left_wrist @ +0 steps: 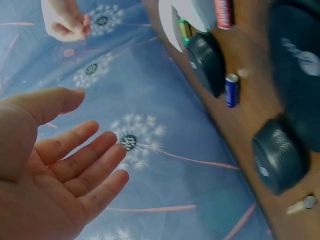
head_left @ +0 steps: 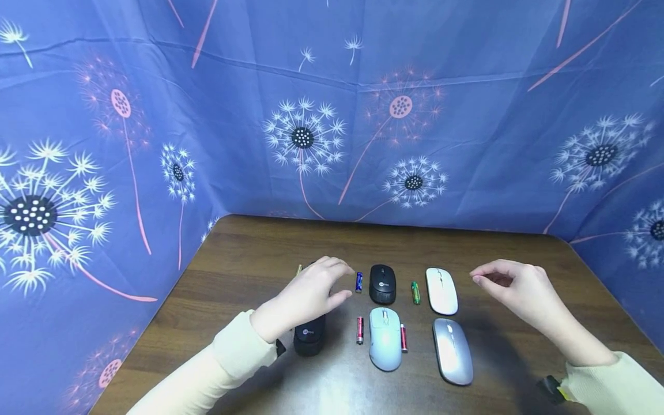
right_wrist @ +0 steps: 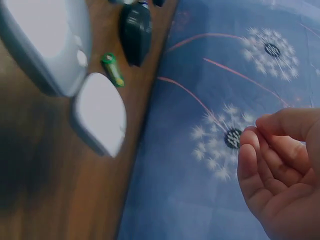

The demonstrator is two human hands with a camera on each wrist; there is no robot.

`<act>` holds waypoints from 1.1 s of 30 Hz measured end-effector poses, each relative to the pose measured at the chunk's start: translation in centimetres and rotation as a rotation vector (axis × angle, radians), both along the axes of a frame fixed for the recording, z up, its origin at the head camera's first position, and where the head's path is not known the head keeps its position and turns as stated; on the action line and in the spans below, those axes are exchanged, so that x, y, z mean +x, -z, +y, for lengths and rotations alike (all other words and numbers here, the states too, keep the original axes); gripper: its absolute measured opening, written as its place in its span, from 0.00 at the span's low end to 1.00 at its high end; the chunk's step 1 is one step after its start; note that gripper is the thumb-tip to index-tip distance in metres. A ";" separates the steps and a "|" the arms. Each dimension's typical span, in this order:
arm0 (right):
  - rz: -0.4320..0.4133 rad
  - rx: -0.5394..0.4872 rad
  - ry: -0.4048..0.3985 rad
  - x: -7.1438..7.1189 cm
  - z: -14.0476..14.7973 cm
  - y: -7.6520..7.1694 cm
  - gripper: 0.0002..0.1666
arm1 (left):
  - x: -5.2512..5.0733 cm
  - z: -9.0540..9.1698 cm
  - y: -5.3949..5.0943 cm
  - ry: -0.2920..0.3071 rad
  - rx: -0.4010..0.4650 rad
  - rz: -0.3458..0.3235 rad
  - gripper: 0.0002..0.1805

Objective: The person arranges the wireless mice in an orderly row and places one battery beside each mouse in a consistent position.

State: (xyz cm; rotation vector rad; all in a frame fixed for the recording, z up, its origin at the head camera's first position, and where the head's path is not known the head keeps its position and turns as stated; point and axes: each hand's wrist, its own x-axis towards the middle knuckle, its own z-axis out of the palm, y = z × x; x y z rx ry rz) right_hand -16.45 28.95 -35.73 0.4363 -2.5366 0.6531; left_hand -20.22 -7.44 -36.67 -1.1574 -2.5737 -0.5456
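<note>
My left hand, its fingers relaxed and holding nothing, is raised over two black mice at the left. It partly hides them in the head view; the nearer black mouse shows below the wrist. In the left wrist view the other black mouse sits near a pale battery. A blue battery lies just right of the left fingertips. My right hand hovers right of a white mouse. Its fingers are loosely bent, thumb near the index finger, with nothing seen between them.
Mid-table are another black mouse, a pale blue-white mouse, a green battery and two red batteries, one left and one right. A silver mouse lies front right. Blue dandelion-print cloth borders the wooden table.
</note>
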 end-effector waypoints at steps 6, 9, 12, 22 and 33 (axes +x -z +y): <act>-0.013 0.041 -0.131 -0.3 -2.9 2.6 0.10 | 0.4 0.9 1.1 0.013 -0.057 0.012 0.17; -0.142 0.014 -0.181 -1.0 -4.1 3.7 0.08 | 1.2 3.0 1.8 0.047 -0.127 0.045 0.17; -0.280 -0.001 -0.218 -2.1 -4.9 4.5 0.06 | 2.0 5.4 2.6 0.071 -0.219 0.079 0.18; -0.603 -0.028 -0.302 -4.3 -6.6 6.5 0.05 | 3.4 10.9 4.4 0.159 -0.467 0.217 0.12; -0.738 -0.007 -0.323 -5.2 -7.2 7.8 0.09 | 3.9 13.0 6.3 0.131 -0.533 0.352 0.04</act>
